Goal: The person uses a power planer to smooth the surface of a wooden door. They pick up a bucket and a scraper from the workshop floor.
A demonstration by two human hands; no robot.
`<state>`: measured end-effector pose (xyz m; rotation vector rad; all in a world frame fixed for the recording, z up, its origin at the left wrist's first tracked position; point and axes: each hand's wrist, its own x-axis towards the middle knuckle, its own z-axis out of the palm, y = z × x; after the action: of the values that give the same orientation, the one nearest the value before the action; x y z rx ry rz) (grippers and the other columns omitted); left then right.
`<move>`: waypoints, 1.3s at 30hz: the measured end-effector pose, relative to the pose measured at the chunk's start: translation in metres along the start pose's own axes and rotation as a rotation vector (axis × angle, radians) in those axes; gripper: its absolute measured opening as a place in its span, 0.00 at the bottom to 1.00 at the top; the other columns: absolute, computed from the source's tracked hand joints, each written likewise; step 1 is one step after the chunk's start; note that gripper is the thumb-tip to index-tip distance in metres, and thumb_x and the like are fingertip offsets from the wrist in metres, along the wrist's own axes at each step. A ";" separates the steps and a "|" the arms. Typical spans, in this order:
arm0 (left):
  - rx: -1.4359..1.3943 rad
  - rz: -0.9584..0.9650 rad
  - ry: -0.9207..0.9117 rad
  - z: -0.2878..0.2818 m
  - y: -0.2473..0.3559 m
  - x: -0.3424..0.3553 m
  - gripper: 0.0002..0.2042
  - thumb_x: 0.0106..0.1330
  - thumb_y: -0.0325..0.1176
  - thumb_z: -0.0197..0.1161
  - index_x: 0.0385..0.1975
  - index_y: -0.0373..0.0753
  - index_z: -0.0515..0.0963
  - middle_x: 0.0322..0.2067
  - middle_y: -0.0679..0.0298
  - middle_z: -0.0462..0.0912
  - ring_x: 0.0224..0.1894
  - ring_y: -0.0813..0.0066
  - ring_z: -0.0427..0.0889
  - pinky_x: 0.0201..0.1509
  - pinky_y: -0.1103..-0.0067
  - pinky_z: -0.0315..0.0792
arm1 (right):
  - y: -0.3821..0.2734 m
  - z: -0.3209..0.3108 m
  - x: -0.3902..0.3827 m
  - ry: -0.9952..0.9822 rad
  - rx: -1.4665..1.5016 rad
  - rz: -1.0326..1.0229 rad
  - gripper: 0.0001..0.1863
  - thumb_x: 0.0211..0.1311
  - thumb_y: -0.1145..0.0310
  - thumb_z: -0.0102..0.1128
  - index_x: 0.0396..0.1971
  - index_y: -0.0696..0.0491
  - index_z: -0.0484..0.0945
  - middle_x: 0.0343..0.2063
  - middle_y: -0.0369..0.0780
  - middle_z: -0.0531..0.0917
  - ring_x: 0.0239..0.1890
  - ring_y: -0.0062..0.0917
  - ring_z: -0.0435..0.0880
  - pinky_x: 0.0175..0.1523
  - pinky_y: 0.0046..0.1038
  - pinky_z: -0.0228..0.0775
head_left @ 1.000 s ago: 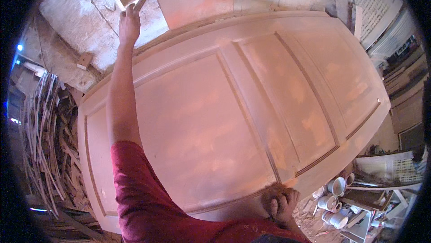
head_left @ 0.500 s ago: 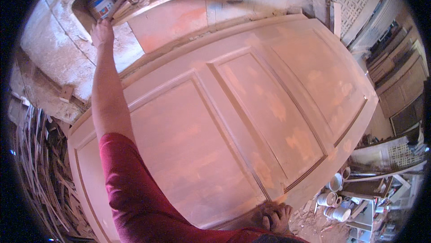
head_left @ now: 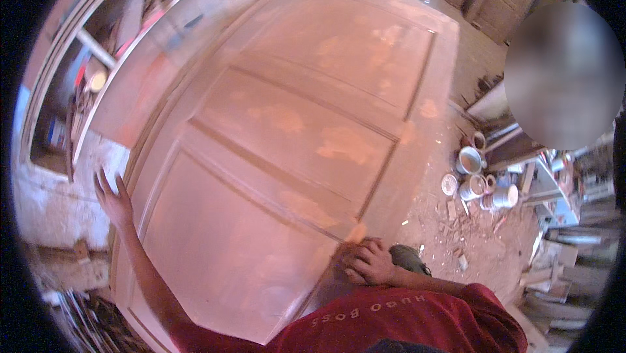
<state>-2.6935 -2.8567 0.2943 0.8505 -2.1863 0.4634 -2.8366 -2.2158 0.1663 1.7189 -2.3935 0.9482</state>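
A large pinkish-brown panelled door (head_left: 293,115), patched with paler orange spots, lies flat in front of me. Over its left edge, close to the pale wall surface below the shelf, my left hand (head_left: 116,200) is stretched out with fingers spread and nothing in them. My right hand (head_left: 370,263) rests at the door's near right edge, its fingers curled over a brown, worn-looking piece (head_left: 344,259) that I cannot make out. Beneath that hand, part of the door's edge is hidden.
A wall shelf (head_left: 94,50) at the left holds a blue-and-white container (head_left: 56,132) and odds and ends. Several buckets and cans (head_left: 471,161) stand on the debris-strewn floor (head_left: 450,242) at the right. Thin wood strips (head_left: 85,320) are piled at lower left.
My left hand has come away from the container on the shelf and its fingers have spread. The view has turned right, showing more floor. My right hand stays at the door's near edge.
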 end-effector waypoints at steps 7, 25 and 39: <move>-0.106 -0.243 -0.387 -0.175 0.111 -0.235 0.25 0.73 0.42 0.51 0.64 0.35 0.63 0.64 0.46 0.63 0.67 0.47 0.62 0.68 0.59 0.58 | 0.009 -0.001 -0.007 0.237 -0.003 -0.108 0.14 0.52 0.55 0.64 0.34 0.48 0.81 0.38 0.38 0.79 0.42 0.35 0.75 0.49 0.42 0.64; -0.310 -1.825 0.930 -0.387 0.245 -0.538 0.32 0.74 0.49 0.44 0.64 0.23 0.55 0.66 0.41 0.58 0.68 0.54 0.60 0.70 0.67 0.55 | -0.003 -0.003 -0.008 0.220 0.078 -0.357 0.10 0.62 0.62 0.57 0.38 0.51 0.79 0.43 0.42 0.77 0.49 0.40 0.73 0.55 0.46 0.60; -0.988 -1.349 1.491 -0.362 0.149 -0.542 0.29 0.73 0.39 0.41 0.71 0.40 0.45 0.69 0.51 0.53 0.69 0.54 0.56 0.72 0.61 0.50 | -0.033 0.049 -0.012 0.505 0.039 -0.190 0.22 0.69 0.57 0.41 0.35 0.60 0.79 0.42 0.48 0.78 0.48 0.43 0.73 0.57 0.46 0.58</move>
<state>-2.3370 -2.3177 0.1229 0.7285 -0.0900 -0.5373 -2.7882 -2.2363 0.1366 1.4600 -1.8706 1.2263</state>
